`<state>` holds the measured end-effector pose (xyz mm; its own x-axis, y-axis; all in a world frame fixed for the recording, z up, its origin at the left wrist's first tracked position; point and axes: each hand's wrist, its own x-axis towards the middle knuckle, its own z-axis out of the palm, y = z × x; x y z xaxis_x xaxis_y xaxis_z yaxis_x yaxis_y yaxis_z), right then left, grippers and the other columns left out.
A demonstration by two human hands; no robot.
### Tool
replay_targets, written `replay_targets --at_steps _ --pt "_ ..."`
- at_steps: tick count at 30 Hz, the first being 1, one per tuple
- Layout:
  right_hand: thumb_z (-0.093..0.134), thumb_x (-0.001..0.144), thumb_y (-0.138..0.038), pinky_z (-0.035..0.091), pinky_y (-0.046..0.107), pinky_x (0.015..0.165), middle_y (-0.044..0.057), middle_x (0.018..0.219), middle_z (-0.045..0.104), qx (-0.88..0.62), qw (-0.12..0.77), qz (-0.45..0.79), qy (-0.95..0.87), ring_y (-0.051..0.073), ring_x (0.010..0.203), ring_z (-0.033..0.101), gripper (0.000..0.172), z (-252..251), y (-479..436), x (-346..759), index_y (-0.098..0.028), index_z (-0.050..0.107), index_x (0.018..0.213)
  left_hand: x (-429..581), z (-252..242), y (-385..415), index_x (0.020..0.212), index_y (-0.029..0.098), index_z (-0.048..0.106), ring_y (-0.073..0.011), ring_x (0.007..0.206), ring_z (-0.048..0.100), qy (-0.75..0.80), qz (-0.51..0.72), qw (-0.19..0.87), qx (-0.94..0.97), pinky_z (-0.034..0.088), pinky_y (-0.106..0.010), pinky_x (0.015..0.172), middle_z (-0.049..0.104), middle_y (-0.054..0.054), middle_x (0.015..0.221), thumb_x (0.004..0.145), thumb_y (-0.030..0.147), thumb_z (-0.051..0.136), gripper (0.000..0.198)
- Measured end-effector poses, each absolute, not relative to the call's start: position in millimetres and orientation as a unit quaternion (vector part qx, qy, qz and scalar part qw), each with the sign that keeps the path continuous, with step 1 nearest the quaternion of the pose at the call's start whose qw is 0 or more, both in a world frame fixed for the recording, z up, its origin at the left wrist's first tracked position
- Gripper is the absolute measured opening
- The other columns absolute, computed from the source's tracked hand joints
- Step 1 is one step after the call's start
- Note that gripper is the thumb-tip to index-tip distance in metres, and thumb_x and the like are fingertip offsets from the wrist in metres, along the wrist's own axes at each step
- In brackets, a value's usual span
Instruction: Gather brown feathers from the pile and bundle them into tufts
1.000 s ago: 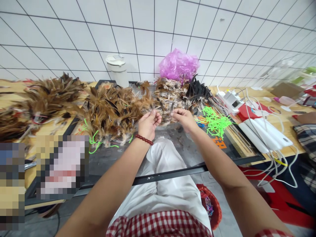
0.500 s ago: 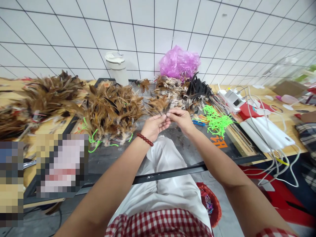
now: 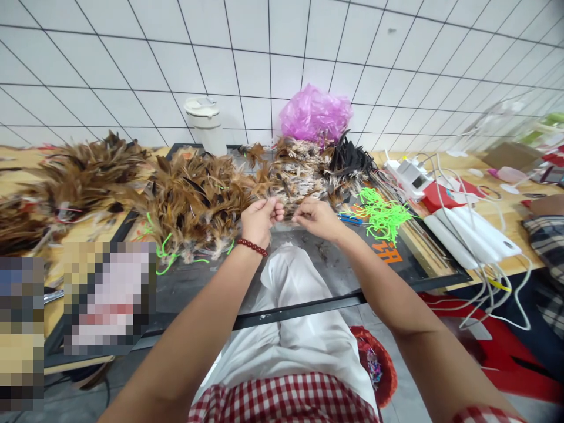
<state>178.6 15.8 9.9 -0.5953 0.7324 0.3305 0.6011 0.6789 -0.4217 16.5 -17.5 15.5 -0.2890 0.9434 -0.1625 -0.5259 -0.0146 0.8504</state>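
My left hand (image 3: 258, 218), with a red bead bracelet on its wrist, is closed in a pinch on a small bunch of brown feathers (image 3: 282, 197). My right hand (image 3: 315, 217) pinches the same bunch from the right side. Both hands hover over the dark glass tabletop (image 3: 335, 270), just in front of a speckled feather pile (image 3: 304, 170). A large heap of brown feathers (image 3: 194, 200) lies to the left of my left hand.
Neon green cords (image 3: 381, 214) and small blue scissors (image 3: 350, 218) lie right of my hands. Black feathers (image 3: 350, 158), a pink plastic bag (image 3: 315, 114) and a white lidded cup (image 3: 207, 123) stand at the back. White devices with cables (image 3: 471, 235) sit at the right.
My hands came together at the feather bunch, then drew slightly apart and shifted a little left, still pinching the feathers. The view shifted slightly.
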Motion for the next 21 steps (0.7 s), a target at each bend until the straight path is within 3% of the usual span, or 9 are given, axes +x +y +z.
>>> replay_targets --at_steps 6,10,14,17,21 --pt "0.054 0.076 -0.013 0.038 0.027 0.074 0.005 0.079 0.059 -0.369 0.197 0.159 -0.894 0.016 0.079 0.052 0.009 0.8 20.1 173.3 -0.015 0.063 0.075 15.8 15.6 -15.5 0.071 0.009 0.063 -0.0078 0.051 0.058 0.424 0.701 0.523 0.235 0.047 -0.019 0.051 0.063 -0.003 0.059 0.072 0.018 0.070 0.012" --pt "0.051 0.080 -0.021 0.038 0.025 0.064 -0.001 0.065 0.053 -0.393 0.350 0.359 -0.771 0.012 0.063 0.047 0.008 1.0 24.6 171.4 -0.017 0.054 0.073 16.9 16.1 -16.8 0.073 0.008 0.063 -0.0082 0.053 0.060 0.436 0.688 0.533 0.230 0.048 -0.019 0.052 0.064 -0.003 0.061 0.075 0.017 0.067 0.009" --pt "0.067 0.071 -0.040 0.037 0.022 0.054 -0.005 0.057 0.053 -0.379 0.445 0.576 -0.572 0.009 0.052 0.047 0.027 8.3 23.7 169.7 -0.018 0.052 0.075 19.5 15.8 -21.2 0.074 0.007 0.064 -0.0105 0.059 0.064 0.445 0.626 0.591 0.245 0.052 -0.022 0.060 0.067 -0.007 0.067 0.076 0.015 0.066 0.008" --pt "0.079 0.057 -0.034 0.039 0.022 0.055 -0.005 0.061 0.059 -0.358 0.477 0.618 -0.512 0.009 0.055 0.053 0.037 11.6 21.0 167.1 -0.018 0.055 0.080 21.9 14.2 -23.9 0.074 0.007 0.064 -0.0123 0.062 0.066 0.445 0.570 0.644 0.248 0.054 -0.024 0.063 0.069 -0.010 0.070 0.077 0.013 0.065 0.007" --pt "0.081 0.055 -0.028 0.044 0.022 0.061 -0.005 0.065 0.063 -0.327 0.522 0.616 -0.491 0.008 0.059 0.056 0.038 8.6 18.3 160.9 -0.018 0.057 0.082 23.6 12.2 -24.0 0.076 0.007 0.064 -0.0121 0.063 0.066 0.427 0.537 0.693 0.222 0.055 -0.023 0.064 0.069 -0.009 0.070 0.082 0.012 0.059 0.009"
